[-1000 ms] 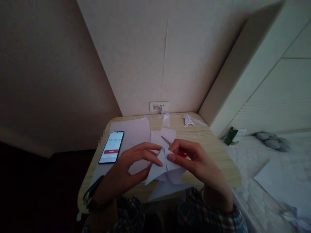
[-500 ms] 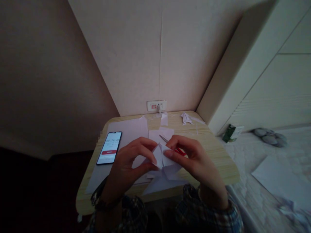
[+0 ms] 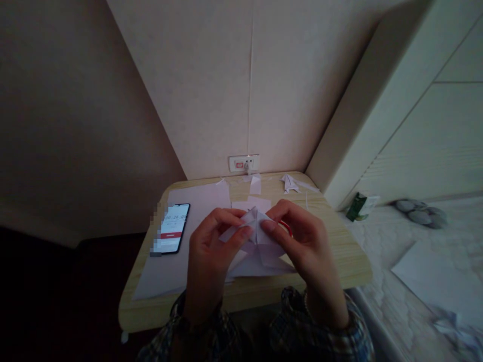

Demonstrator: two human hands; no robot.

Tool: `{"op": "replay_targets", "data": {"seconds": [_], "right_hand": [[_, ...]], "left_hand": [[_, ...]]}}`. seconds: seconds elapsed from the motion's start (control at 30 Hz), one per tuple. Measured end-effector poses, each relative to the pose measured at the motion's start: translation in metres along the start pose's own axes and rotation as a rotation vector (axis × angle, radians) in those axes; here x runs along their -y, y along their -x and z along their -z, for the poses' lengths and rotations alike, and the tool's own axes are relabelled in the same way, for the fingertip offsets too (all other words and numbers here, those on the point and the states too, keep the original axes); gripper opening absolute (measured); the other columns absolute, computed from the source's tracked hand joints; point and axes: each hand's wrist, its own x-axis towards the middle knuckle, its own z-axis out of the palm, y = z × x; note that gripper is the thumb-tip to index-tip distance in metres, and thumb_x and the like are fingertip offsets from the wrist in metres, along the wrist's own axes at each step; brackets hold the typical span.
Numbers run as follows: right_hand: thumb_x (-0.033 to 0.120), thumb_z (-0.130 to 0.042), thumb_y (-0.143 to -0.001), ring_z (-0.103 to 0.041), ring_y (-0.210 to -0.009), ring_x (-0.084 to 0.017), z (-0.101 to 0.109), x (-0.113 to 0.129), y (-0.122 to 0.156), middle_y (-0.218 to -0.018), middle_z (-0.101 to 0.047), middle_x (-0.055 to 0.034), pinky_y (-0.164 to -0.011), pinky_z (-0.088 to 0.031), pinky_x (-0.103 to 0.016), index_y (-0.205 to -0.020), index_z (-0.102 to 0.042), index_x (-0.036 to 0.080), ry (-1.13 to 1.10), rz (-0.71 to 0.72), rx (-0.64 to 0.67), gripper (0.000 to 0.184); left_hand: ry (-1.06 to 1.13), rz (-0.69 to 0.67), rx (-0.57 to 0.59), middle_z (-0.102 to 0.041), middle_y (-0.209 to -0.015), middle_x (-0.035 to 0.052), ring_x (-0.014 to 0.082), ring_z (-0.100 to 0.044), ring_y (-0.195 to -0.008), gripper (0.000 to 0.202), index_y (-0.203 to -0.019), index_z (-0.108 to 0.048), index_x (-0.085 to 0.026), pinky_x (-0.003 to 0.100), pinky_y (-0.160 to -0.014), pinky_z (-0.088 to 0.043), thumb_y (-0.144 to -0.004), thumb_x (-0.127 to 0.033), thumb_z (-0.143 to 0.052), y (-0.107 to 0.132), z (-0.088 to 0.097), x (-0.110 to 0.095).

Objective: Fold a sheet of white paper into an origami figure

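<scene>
Between my two hands is a sheet of white folded paper (image 3: 260,254), with a pointed tip facing away from me and wide flaps spreading toward me. My left hand (image 3: 217,246) pinches its left side, thumb on top near the centre crease. On the right side, my right hand (image 3: 298,234) grips it between thumb and fingers. Red-handled scissors (image 3: 287,229) lie behind the paper, mostly covered by it and my right hand. Other white paper (image 3: 258,203) lies on the table beyond the tip.
A phone (image 3: 173,229) showing a timer rests on white sheets (image 3: 204,198) at the table's left. At the back right sits a folded paper figure (image 3: 290,183); a paper strip (image 3: 255,184) lies below the wall socket (image 3: 244,163). Right of the table, a bed (image 3: 381,226) holds more paper (image 3: 426,276).
The folded paper has moved slightly away from me and turned, its tip now pointing forward. My left thumb has shifted up onto the centre fold. The scissor blades are now mostly covered.
</scene>
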Motion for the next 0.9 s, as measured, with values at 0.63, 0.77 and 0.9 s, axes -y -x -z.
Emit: {"op": "replay_targets", "data": {"seconds": [0.63, 0.77, 0.9], "right_hand": [[0.023, -0.067, -0.089, -0.056, -0.069, -0.014, -0.002, -0.001, 0.001, -0.070, -0.061, 0.0024, -0.063, -0.042, -0.027, -0.075, -0.063, 0.022, 0.043, 0.035, -0.006, 0.014], [0.024, -0.067, -0.089, -0.057, -0.069, -0.014, -0.002, -0.001, 0.001, -0.071, -0.062, 0.0023, -0.062, -0.042, -0.027, -0.075, -0.063, 0.022, 0.047, 0.031, -0.002, 0.014], [0.023, -0.067, -0.089, -0.056, -0.069, -0.014, -0.001, 0.000, 0.002, -0.071, -0.061, 0.0030, -0.063, -0.042, -0.026, -0.075, -0.063, 0.022, 0.049, 0.037, 0.002, 0.014]], "left_hand": [[-0.014, -0.027, -0.156, -0.066, -0.071, -0.0048, 0.0107, -0.061, -0.070, 0.018, -0.066, -0.063, -0.021, 0.019, -0.064, -0.049, -0.074, -0.009, -0.074, 0.003, -0.013, 0.001], [-0.036, -0.007, -0.150, -0.063, -0.067, -0.0056, 0.0104, -0.060, -0.066, 0.017, -0.068, -0.062, -0.020, 0.018, -0.061, -0.048, -0.075, -0.011, -0.074, 0.003, -0.013, 0.000], [-0.025, 0.017, -0.153, -0.066, -0.071, -0.0062, 0.0094, -0.062, -0.069, 0.014, -0.076, -0.065, -0.022, 0.016, -0.061, -0.049, -0.075, -0.012, -0.076, 0.002, -0.012, 0.001]]}}
